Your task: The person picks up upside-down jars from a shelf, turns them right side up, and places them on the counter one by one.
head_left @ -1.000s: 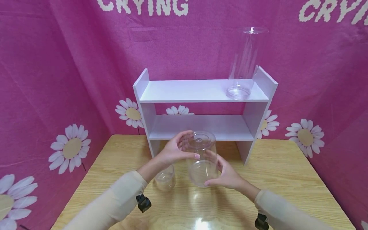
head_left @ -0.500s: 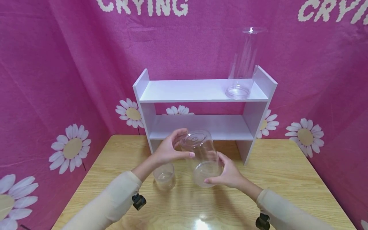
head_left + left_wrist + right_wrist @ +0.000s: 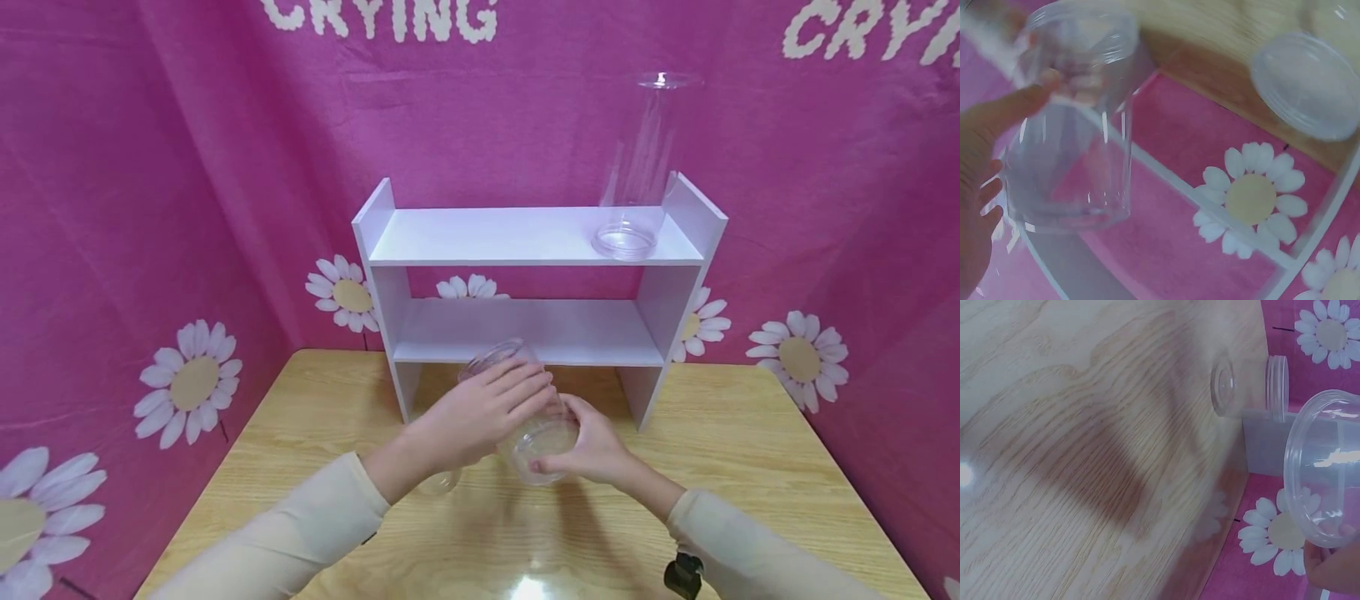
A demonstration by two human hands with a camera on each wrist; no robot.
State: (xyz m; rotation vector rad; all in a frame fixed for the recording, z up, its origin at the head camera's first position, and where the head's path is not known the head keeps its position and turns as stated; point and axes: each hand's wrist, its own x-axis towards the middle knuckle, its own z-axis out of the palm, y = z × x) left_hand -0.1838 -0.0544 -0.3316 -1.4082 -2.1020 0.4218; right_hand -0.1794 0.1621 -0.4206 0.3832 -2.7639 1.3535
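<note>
A clear plastic jar (image 3: 542, 446) is held over the table, upside down and tilted, its base end leaning to the upper left. My right hand (image 3: 592, 446) grips it near the lower, open end, thumb in front. Across its front lies my left hand (image 3: 480, 412), back toward the head camera and fingers stretched out together. The left wrist view shows the left thumb (image 3: 1022, 103) overlapping the jar. A smaller clear jar (image 3: 441, 482) stands on the table, mostly hidden by the left hand; the right wrist view shows this small jar (image 3: 1247, 387) more fully.
A white two-tier shelf (image 3: 480, 237) stands at the back of the wooden table (image 3: 720, 467). On its top board, at the right, is a tall clear cylindrical container (image 3: 626, 237). A pink flowered cloth (image 3: 225, 125) hangs behind and at both sides.
My left hand has left the base end of the jar and swung across its front, fingers now extended. The jar has tilted further left at the top while my right hand keeps its grip.
</note>
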